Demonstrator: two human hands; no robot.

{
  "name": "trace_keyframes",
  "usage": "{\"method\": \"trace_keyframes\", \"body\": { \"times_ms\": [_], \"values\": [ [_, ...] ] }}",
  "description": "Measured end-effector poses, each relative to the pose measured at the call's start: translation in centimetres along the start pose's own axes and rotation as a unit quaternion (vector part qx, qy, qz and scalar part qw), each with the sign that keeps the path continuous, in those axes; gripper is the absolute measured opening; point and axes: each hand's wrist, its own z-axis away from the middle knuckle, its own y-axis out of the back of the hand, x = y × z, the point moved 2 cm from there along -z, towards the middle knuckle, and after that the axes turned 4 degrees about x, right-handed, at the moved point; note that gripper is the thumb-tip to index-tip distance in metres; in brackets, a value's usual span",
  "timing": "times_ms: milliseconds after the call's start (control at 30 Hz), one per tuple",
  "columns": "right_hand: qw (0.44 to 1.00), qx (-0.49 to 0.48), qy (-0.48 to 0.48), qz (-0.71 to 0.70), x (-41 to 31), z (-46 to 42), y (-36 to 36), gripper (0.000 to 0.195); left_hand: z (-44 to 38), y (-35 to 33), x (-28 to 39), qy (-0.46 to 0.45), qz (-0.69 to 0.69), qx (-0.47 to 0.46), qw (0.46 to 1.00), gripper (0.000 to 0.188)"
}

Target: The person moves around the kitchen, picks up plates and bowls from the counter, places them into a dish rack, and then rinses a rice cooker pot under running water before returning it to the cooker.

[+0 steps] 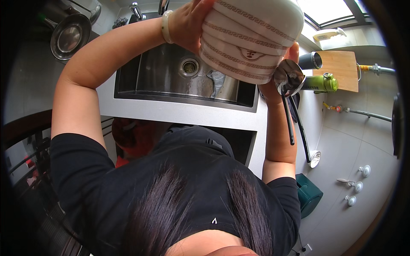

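Note:
A tilted stack of several white ceramic bowls (237, 48) with brown key-pattern bands is raised above the right part of the sink. My left hand (189, 27) grips the stack's left side. From the other side my right hand (270, 91) holds it, largely hidden behind the bowls and utensils. Against this hand are metal utensils with rounded heads (290, 76) and two long black handles pointing down towards me; whether the fingers clasp them cannot be made out. Below the bowls, a wet grey cloth (216, 82) lies in the steel sink (166, 80), right of the drain (189, 67).
On the right counter are a green bottle (320, 83), a dark cup (310, 60) and a wooden cutting board (339, 70). A spray bottle (330, 34) lies on the windowsill. The faucet (137, 11) stands behind the sink; a pan (70, 36) hangs at left.

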Motion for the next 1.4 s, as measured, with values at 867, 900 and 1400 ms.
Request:
{"method": "trace_keyframes", "body": {
  "times_ms": [867, 900, 1400],
  "values": [
    [0.874, 0.249, -0.394, 0.138, 3.5, 5.8, 4.5, 0.034, 7.0, -7.6, 7.7, 0.800, 0.474, 0.113, 0.351, 0.075],
    [0.862, 0.272, -0.407, 0.129, 3.3, 7.0, 5.0, 0.035, 6.8, -7.8, 8.2, 0.818, 0.467, 0.096, 0.322, 0.080],
    [0.771, 0.483, -0.414, 0.032, -11.8, 33.9, 1.0, 0.022, 4.1, -15.2, 30.4, 0.722, 0.615, -0.039, 0.316, 0.038]
  ]
}}
